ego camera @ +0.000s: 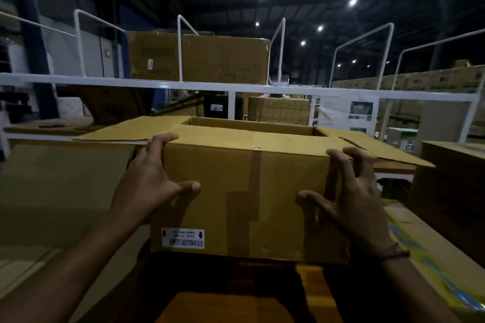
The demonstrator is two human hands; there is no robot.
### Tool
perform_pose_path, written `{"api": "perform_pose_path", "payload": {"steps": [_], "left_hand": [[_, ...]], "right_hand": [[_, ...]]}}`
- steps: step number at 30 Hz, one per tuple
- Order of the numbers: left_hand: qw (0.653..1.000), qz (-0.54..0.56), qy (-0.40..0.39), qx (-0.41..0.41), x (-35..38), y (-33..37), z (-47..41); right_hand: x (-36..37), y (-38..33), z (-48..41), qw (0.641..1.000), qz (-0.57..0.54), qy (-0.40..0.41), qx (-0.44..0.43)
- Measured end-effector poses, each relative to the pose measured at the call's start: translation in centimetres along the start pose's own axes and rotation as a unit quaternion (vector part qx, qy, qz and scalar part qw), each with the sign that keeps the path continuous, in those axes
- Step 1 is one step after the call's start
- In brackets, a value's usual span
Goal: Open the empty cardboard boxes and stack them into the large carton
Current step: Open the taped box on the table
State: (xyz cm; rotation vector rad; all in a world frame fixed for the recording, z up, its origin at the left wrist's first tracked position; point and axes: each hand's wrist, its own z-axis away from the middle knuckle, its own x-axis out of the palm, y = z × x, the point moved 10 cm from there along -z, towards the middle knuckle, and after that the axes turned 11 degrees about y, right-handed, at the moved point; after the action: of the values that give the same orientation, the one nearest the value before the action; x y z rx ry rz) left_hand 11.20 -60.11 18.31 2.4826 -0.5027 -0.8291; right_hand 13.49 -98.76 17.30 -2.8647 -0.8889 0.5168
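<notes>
Cardboard box [244, 186]: left hand [154, 178] and right hand [351, 199] grip its ends; label [183, 238] at 7 o'clock reads "FX10 UPHOLSTERY".

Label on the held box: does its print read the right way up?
No, the white label, low on the near face of the cardboard box, shows its text upside down.

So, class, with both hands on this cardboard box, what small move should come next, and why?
Probably lift the box clear, ready to stack. The left hand and right hand grip its opposite sides, and its top flaps already lie spread open, so opening looks done.
</notes>
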Motion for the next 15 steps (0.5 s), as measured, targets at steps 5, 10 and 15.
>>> {"api": "perform_pose_path", "payload": {"steps": [5,10,15], "left_hand": [[0.999,0.025,0.024,0.040,-3.8,-1.2,-1.9],[0.996,0.041,0.030,0.070,-9.0,-5.1,-3.8],[0.996,0.032,0.025,0.084,-15.3,-11.3,-5.6]], "right_hand": [[-1.1,-4.8,-1.4,0.999,0.016,0.036,-0.018],[-0.4,-12.2,-1.4,0.998,0.029,0.057,-0.017],[1.9,-21.0,0.0,0.997,0.036,0.074,0.002]]}}
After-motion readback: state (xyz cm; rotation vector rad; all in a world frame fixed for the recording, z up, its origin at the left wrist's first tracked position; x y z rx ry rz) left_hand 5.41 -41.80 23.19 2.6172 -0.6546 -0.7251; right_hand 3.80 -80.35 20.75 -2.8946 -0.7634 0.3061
